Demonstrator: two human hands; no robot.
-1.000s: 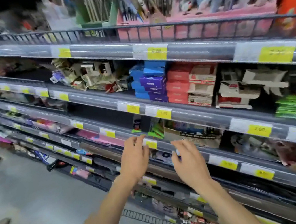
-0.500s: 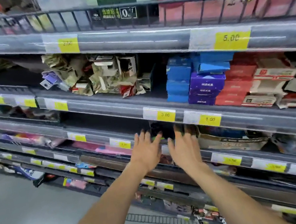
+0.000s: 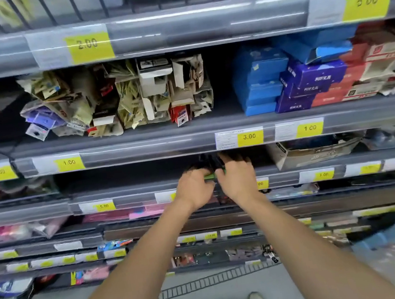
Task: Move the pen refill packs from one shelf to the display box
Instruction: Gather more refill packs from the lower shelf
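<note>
Both hands are in the dark gap of the grey metal shelf [image 3: 126, 194] around the middle of the frame, just under the yellow 3.00 price tag [image 3: 249, 136]. The left hand [image 3: 193, 188] and right hand [image 3: 238, 180] are right next to each other with fingers curled in, and between them there's a sliver of a bright green flat pen refill pack [image 3: 209, 176] poking out. Looks like both are closing on it, but the fingertips are hidden in the shadow, so I can't say exactly how much they've got hold of. The beige cardboard display box [image 3: 312, 154] with its torn open flaps sits on the same shelf just to the right of the hands, so it's a short hop if that's the target. My guess on handling: these packs are light, thin and kinda floppy, probably slick plastic sleeves, so a loose stack will want to fan out and slide. I'd pinch them across the flat faces near the middle, thumbs on top and fingers under, rather than grabbing by an edge.
</note>
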